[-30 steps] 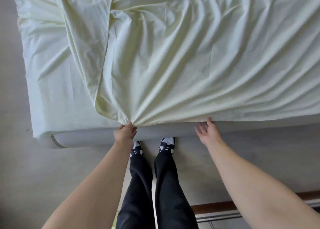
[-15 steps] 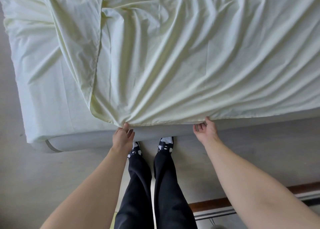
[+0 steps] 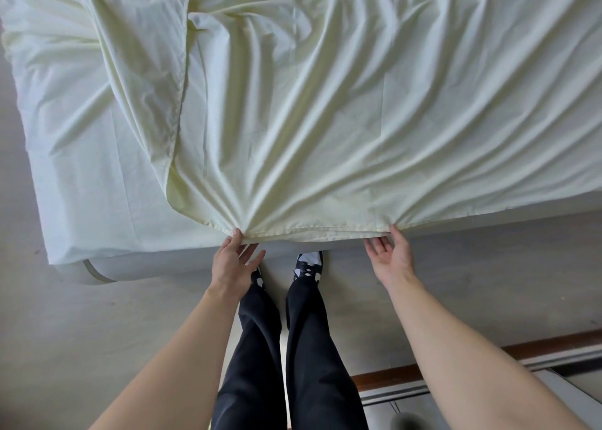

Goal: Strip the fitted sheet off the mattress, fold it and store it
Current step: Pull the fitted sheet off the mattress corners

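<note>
**Desk:** What's the picture?

**Photographer:** A person stands at the near edge of a mattress (image 3: 182, 263), both hands on the hem of a pale yellow fitted sheet (image 3: 325, 120). The sheet lies loose across the mattress top, one flap doubled over toward the left end, creases fanning from the two held points.

**Desk:** How firm is the hold?

**Photographer:** Light. The left hand (image 3: 233, 261) touches the hem at its thumb tip, the other fingers spread and nearly straight below. The right hand (image 3: 391, 257) has its thumb against the hem, palm up, fingers relaxed. Neither looks closed around cloth.

**Desk:** The risk?

**Photographer:** Slippage, in my judgement. A pull on so slight a contact could leave the hem behind on the near edge. If only one hand catches, the fold would likely run crooked. The doubled flap at the left end could also drag and bunch.
</note>
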